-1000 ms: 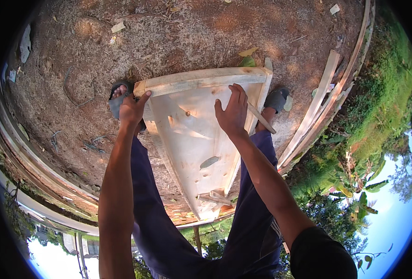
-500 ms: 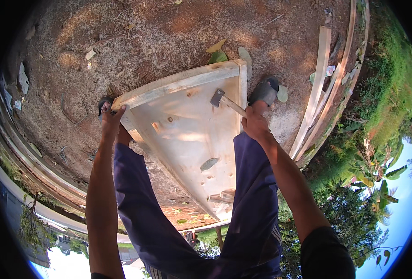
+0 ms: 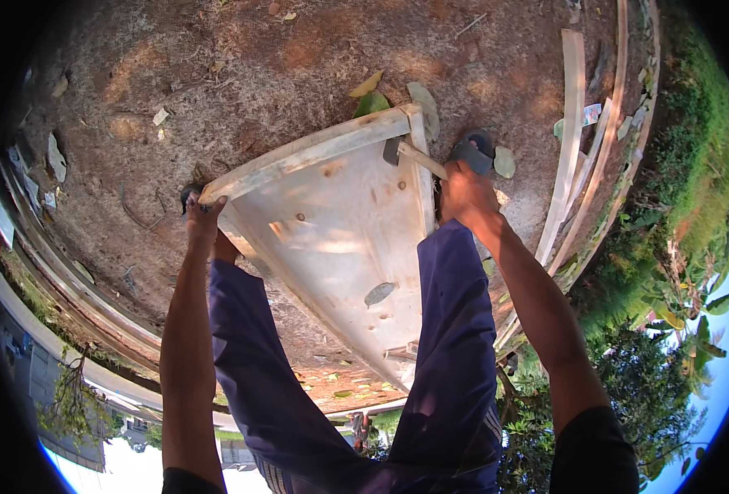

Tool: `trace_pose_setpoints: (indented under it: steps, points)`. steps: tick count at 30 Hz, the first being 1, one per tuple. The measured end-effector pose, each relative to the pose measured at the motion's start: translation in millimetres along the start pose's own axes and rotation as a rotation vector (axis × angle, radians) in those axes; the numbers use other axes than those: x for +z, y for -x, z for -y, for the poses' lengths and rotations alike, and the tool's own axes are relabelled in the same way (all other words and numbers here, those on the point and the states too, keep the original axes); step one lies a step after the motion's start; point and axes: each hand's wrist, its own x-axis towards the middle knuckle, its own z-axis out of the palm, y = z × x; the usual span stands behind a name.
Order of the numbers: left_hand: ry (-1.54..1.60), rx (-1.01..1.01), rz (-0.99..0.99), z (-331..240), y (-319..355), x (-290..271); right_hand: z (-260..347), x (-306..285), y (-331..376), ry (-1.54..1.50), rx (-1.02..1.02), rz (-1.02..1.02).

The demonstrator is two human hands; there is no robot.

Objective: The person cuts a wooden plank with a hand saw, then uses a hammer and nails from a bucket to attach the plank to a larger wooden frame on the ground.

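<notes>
A large wooden panel (image 3: 340, 239), a pale board with battens along its edges, lies between my legs. My left hand (image 3: 204, 216) is closed on its far left corner, with the thumb on top of the far batten (image 3: 307, 154). In my right hand (image 3: 468, 191) is a hammer (image 3: 422, 160), held by its light wooden handle. The dark head is beside the inner side of the far right corner, and the handle crosses over the right batten (image 3: 421, 177). Whether the head touches the wood, I cannot tell.
My sandalled feet (image 3: 473, 152) stand on either side of the panel. Long timber strips (image 3: 572, 115) lie at the right, and more boards (image 3: 93, 292) at the left. Dry leaves (image 3: 367, 84) are scattered on the bare soil (image 3: 241, 82). One leaf (image 3: 379, 293) rests on the panel.
My right hand has shifted slightly away and right, bringing the hammer head from over the board to near the far right corner. My left hand still grips the far left corner.
</notes>
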Motion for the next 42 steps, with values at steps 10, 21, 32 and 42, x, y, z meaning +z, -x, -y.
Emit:
trace_pose_setpoints:
  steps: [10,21,32,42]
  points:
    - [-0.183,0.057,-0.164,-5,7,-9,16,-3,7,-0.067,0.045,0.043]
    - [0.385,-0.198,0.405,-238,179,23,-8,16,119,-0.795,0.066,-0.058]
    - [0.847,0.042,1.139,-535,294,136,-81,-124,174,-1.785,0.314,-0.314]
    - [0.668,-0.029,1.081,-622,317,213,-187,-118,161,-2.140,0.221,-0.231]
